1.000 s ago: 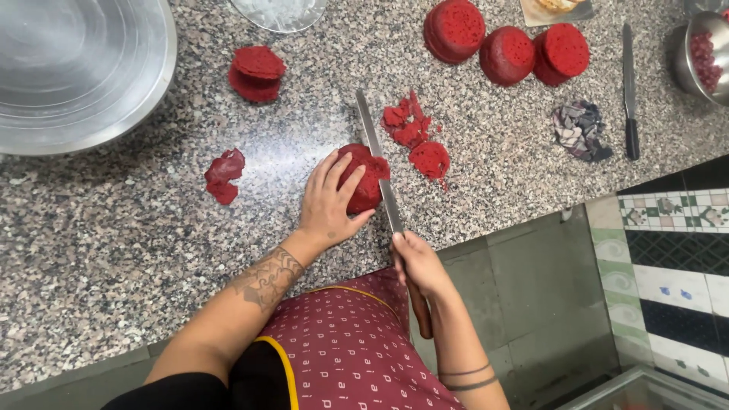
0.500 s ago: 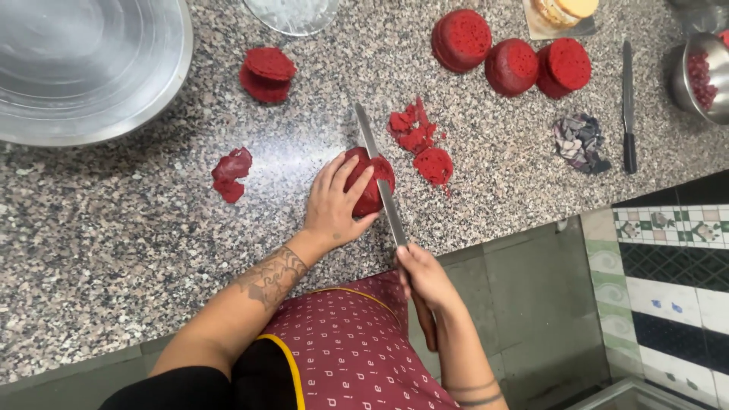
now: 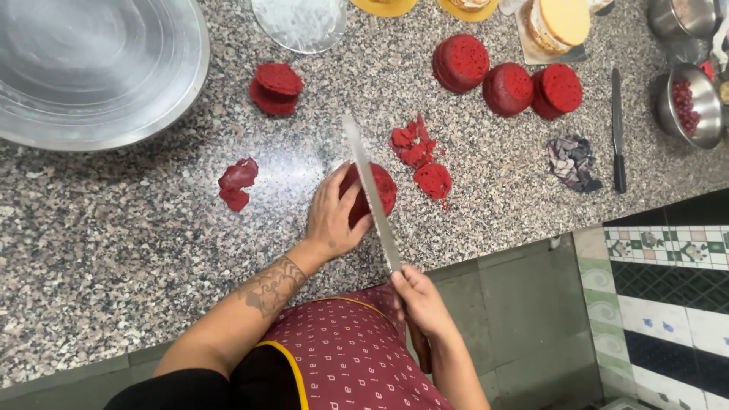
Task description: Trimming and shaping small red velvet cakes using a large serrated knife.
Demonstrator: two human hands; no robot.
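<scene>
Two hands at work on one small red cake round (image 3: 370, 191) near the front edge of a speckled granite counter (image 3: 114, 228). Far left, a big steel bowl (image 3: 91, 68); next, a torn red scrap (image 3: 237, 182) and a stack of red slices (image 3: 276, 88). Left hand (image 3: 332, 216) flat and spread over the round, fingers curled along its near side, close beside the long serrated knife (image 3: 372, 193) lying across the top of the round. Right hand (image 3: 421, 304) closed around the handle, off the counter edge. Likely trouble: a slip of the blade toward the steadying fingers, given so little gap; an uneven, wedge-shaped cut from a tilted blade; crumbling under too much downward press. Further right, red crumbs and trimmings (image 3: 419, 152), three uncut red rounds (image 3: 510, 80), a crumpled grey-purple wrapper (image 3: 573, 163), a second knife (image 3: 617, 129), and a small steel bowl of red pieces (image 3: 687, 102). No packages, labels or signs legible anywhere; only yellow boards (image 3: 383, 6) at the top edge and a cream-topped cake on a card (image 3: 558, 26).
</scene>
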